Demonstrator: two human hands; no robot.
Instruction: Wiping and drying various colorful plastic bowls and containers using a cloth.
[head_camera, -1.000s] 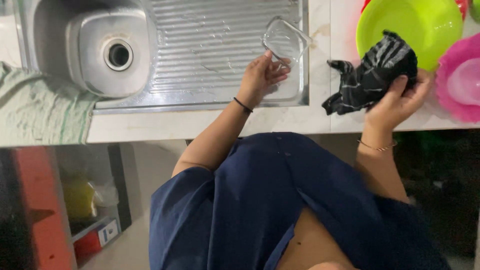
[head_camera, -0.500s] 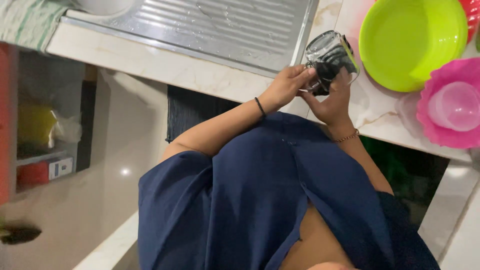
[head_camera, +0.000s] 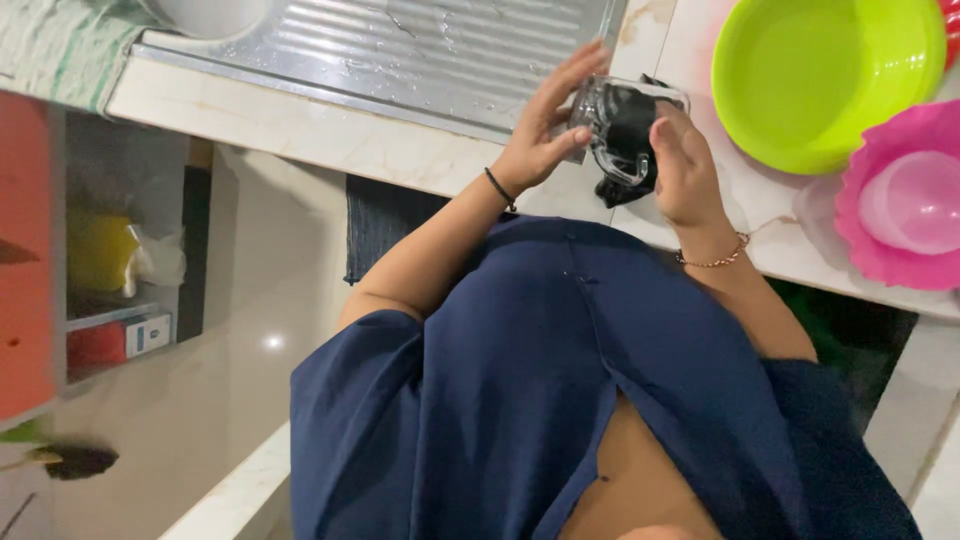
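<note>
Countertop edge (head_camera: 300, 125) runs in from nine o'clock, a green-striped towel (head_camera: 60, 45) draped at ten o'clock, the ribbed steel drainboard (head_camera: 420, 50) beside it at eleven. Moving right, the left hand (head_camera: 545, 135) wraps its spread fingers round the side of a clear glass mug (head_camera: 625, 130), held in the air just past the drainboard's corner, at about one o'clock from the picture's centre. A dark cloth (head_camera: 625, 125) is stuffed inside the mug, a tail of it hanging out below. The right hand (head_camera: 685, 165) closes on the mug's other side, by the looped handle, fingers curled against glass and cloth. Further right, a lime-green bowl (head_camera: 825, 80) sits at two o'clock and a pink scalloped bowl (head_camera: 900, 200) at three.

That mug looks rigid, breakable and likely slick if wet; the handle or a full wrap around the body seems the safest grip. The cloth is soft and limp.

Against half a second ago, the hands and mug sit in much the same place, though the view has swung so the sink basin slips almost out at the top. A full second back, the hands were apart: glass in the left over the drainboard, cloth dangling from the right.
</note>
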